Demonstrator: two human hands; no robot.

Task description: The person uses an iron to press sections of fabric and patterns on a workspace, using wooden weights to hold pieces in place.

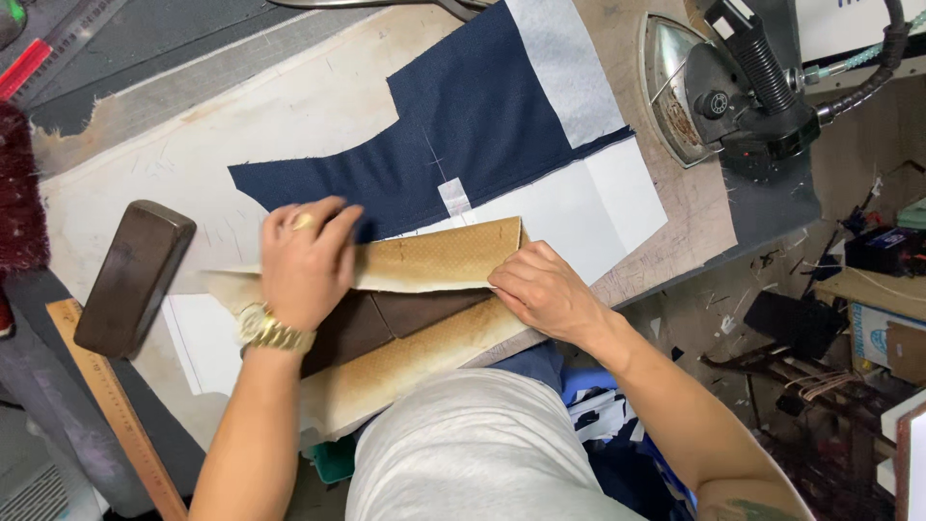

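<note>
A navy cloth piece (pixel 473 125) with white interfacing strips (pixel 569 68) lies on the pale pressing table (pixel 289 106). Below it a tan, scorched pressing cloth (pixel 444 253) is folded back, showing a dark brown layer (pixel 386 318) under it. My left hand (pixel 307 260), with a ring and a gold watch, presses flat on the tan cloth's left part and the navy cloth's lower edge. My right hand (pixel 540 289) pinches the folded edge of the tan cloth at its right side.
An industrial steam iron (pixel 723 92) rests at the table's top right, its hose running off right. A dark wooden block (pixel 135 275) lies left, a wooden ruler (pixel 116 415) beside it, and a dark red brush (pixel 19 188) at far left. Clutter sits on the floor right.
</note>
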